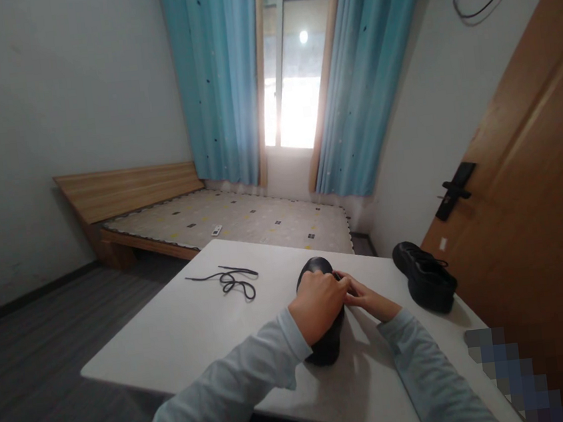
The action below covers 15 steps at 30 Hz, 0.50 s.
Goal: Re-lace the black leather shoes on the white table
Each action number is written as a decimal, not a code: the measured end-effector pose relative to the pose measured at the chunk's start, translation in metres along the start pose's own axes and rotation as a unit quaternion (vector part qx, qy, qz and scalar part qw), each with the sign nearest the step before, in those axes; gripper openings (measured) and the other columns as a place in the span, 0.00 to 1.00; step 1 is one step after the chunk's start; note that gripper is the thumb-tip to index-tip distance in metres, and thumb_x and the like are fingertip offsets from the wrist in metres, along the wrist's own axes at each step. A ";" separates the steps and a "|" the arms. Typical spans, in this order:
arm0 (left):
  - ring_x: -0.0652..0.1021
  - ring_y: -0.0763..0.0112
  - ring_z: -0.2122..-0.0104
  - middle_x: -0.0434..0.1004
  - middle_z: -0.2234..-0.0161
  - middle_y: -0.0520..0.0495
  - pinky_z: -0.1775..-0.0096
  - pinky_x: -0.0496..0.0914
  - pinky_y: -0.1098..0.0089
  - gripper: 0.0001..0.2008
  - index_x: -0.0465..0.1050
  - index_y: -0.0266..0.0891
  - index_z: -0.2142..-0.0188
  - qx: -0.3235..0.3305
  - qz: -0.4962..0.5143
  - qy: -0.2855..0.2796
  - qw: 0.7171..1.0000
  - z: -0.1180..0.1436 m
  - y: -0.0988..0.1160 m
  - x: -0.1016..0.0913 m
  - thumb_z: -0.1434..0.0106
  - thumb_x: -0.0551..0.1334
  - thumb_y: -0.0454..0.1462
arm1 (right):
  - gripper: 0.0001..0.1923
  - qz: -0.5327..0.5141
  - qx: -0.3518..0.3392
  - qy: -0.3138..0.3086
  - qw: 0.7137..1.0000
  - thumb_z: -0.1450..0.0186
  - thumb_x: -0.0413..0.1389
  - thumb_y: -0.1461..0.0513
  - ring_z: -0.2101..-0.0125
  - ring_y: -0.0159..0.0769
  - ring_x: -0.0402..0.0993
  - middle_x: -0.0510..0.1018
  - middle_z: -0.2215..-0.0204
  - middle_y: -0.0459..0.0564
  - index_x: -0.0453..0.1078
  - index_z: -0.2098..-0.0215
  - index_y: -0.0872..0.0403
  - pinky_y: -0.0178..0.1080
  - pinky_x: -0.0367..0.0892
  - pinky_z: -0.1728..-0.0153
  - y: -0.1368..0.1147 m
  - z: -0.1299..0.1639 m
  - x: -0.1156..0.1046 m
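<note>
The person is wearing a long-sleeved top in pale grey-blue, its soft cloth creasing along both forearms. The left sleeve and the right sleeve are ending in plain cuffs at the wrists, leaving both hands bare, without gloves.

our left hand: curled into a loose fist, knuckles up, back of the hand toward us, forearm in a pale blue sleeve reaching in from lower left. our right hand: lower and flatter, fingers pointing left and meeting the left hand's fingertips, wrist sleeved in the same pale blue, forearm entering from lower right. both arms bent and converging.
</note>
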State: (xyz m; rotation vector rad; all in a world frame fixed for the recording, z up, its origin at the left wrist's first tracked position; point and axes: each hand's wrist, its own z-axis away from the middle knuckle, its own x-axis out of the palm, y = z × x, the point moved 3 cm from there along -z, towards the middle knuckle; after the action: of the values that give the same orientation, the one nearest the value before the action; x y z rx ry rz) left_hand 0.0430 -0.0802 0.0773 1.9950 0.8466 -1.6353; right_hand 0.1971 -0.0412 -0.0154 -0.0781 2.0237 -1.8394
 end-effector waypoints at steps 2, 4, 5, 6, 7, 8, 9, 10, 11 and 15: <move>0.76 0.59 0.64 0.75 0.67 0.37 0.67 0.67 0.66 0.09 0.71 0.36 0.61 -0.003 0.000 -0.001 1.000 0.000 0.000 -0.001 0.37 0.53 0.33 | 0.43 -0.001 0.000 0.000 1.000 0.50 0.61 0.46 0.38 0.48 0.44 0.56 0.39 0.51 0.54 0.40 0.47 0.52 0.42 0.39 0.001 0.000 -0.001; 0.76 0.57 0.63 0.75 0.67 0.36 0.66 0.67 0.65 0.09 0.72 0.34 0.67 -0.011 0.001 -0.005 1.000 0.000 0.001 -0.001 0.38 0.53 0.32 | 0.42 -0.007 0.001 -0.003 1.000 0.50 0.61 0.47 0.38 0.48 0.44 0.55 0.38 0.51 0.54 0.40 0.47 0.51 0.41 0.39 0.002 -0.001 -0.001; 0.75 0.57 0.63 0.74 0.68 0.36 0.66 0.67 0.64 0.09 0.72 0.34 0.68 -0.013 0.003 -0.005 1.000 0.001 0.002 0.000 0.38 0.54 0.32 | 0.42 -0.010 0.001 -0.004 1.000 0.50 0.62 0.47 0.38 0.48 0.45 0.55 0.38 0.50 0.54 0.41 0.47 0.51 0.41 0.39 0.002 -0.001 -0.001; 0.75 0.57 0.63 0.74 0.68 0.36 0.65 0.67 0.63 0.08 0.72 0.33 0.67 -0.013 0.004 -0.002 1.000 0.002 0.003 0.000 0.38 0.54 0.32 | 0.43 -0.012 0.001 -0.003 1.000 0.50 0.62 0.47 0.38 0.48 0.45 0.55 0.38 0.50 0.55 0.41 0.47 0.51 0.41 0.39 0.003 -0.001 -0.001; 0.75 0.57 0.63 0.74 0.67 0.36 0.65 0.67 0.63 0.08 0.72 0.34 0.66 -0.015 0.005 0.003 1.000 0.003 0.004 0.000 0.39 0.54 0.32 | 0.43 -0.012 0.000 -0.002 1.000 0.51 0.62 0.47 0.38 0.48 0.45 0.55 0.38 0.50 0.55 0.41 0.47 0.51 0.41 0.39 0.003 -0.001 -0.001; 0.75 0.57 0.63 0.74 0.67 0.37 0.65 0.68 0.63 0.08 0.71 0.34 0.64 -0.019 0.005 0.006 1.000 0.005 0.004 0.000 0.39 0.54 0.32 | 0.43 -0.013 0.000 -0.001 1.000 0.51 0.62 0.47 0.38 0.48 0.44 0.55 0.38 0.50 0.54 0.41 0.47 0.50 0.41 0.39 0.003 -0.001 -0.001; 0.76 0.57 0.62 0.74 0.66 0.37 0.65 0.68 0.64 0.08 0.70 0.34 0.63 -0.022 0.006 0.007 1.000 0.007 0.004 -0.001 0.39 0.54 0.32 | 0.43 -0.015 -0.001 -0.001 1.000 0.51 0.62 0.47 0.38 0.48 0.44 0.55 0.38 0.51 0.54 0.40 0.47 0.50 0.41 0.39 0.003 -0.001 -0.001; 0.76 0.58 0.63 0.74 0.65 0.37 0.66 0.69 0.64 0.08 0.69 0.35 0.61 -0.026 0.006 0.006 1.000 0.009 0.004 -0.002 0.38 0.54 0.32 | 0.43 -0.017 -0.001 -0.003 1.000 0.51 0.62 0.47 0.38 0.48 0.44 0.55 0.38 0.51 0.54 0.40 0.48 0.50 0.41 0.39 0.002 -0.001 0.000; 0.76 0.59 0.64 0.74 0.65 0.38 0.67 0.69 0.66 0.08 0.68 0.35 0.60 -0.029 0.007 0.002 1.000 0.012 0.003 -0.004 0.38 0.53 0.32 | 0.43 -0.021 -0.001 -0.006 1.000 0.50 0.62 0.48 0.38 0.48 0.44 0.55 0.38 0.51 0.54 0.40 0.48 0.50 0.42 0.39 0.002 0.000 0.000; 0.78 0.63 0.69 0.74 0.67 0.42 0.69 0.69 0.69 0.12 0.61 0.39 0.53 -0.019 0.012 0.005 1.000 0.019 -0.002 -0.018 0.36 0.52 0.33 | 0.41 -0.023 -0.002 -0.016 1.000 0.48 0.61 0.48 0.38 0.47 0.44 0.53 0.38 0.51 0.53 0.40 0.48 0.50 0.42 0.39 0.001 0.001 0.001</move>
State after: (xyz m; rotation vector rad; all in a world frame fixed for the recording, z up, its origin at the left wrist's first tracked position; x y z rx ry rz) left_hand 0.0258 -0.0951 0.0907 1.9818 0.8468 -1.5863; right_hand 0.1968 -0.0425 -0.0165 -0.1556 2.0203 -1.8505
